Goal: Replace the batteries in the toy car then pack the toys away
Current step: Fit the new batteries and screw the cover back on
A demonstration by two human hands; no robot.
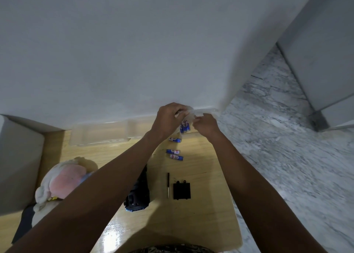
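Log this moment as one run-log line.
both hands grip battery pack | three batteries loose on table | cover off, screwdriver beside

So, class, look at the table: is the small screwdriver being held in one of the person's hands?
No, the screwdriver lies on the table beside the black battery cover, while both hands hold a clear packet of batteries.

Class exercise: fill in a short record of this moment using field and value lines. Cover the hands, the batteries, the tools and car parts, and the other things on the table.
left hand: grips the clear battery packet from its left side
right hand: pinches the same packet
batteries in packet: blue, still inside
loose batteries: three, lying on the wooden table
screwdriver: lies beside the black battery cover
toy car: black, partly hidden by the left forearm
plush toy: at the table's left
clear container: against the wall
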